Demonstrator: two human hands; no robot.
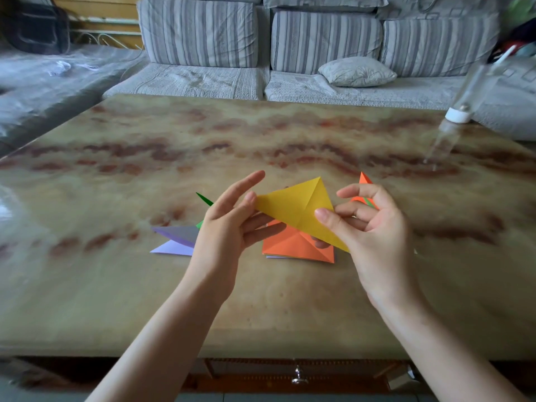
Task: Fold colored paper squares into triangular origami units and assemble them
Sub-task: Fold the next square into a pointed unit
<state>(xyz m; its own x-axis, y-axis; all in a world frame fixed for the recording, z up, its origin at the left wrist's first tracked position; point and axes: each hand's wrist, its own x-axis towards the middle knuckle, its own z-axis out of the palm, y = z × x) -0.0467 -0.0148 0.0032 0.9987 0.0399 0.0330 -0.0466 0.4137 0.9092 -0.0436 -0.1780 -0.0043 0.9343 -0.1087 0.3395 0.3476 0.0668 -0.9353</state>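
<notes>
Both hands at frame centre: left hand (229, 224) and right hand (368, 227) pinch creased yellow paper (301, 211) above orange paper stack (295, 246); lilac folded unit (177, 237) left, possibly two pieces.

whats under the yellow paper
An orange folded paper lies on the table below the yellow paper. Its far part is covered by the yellow paper, so that is hidden.
</notes>
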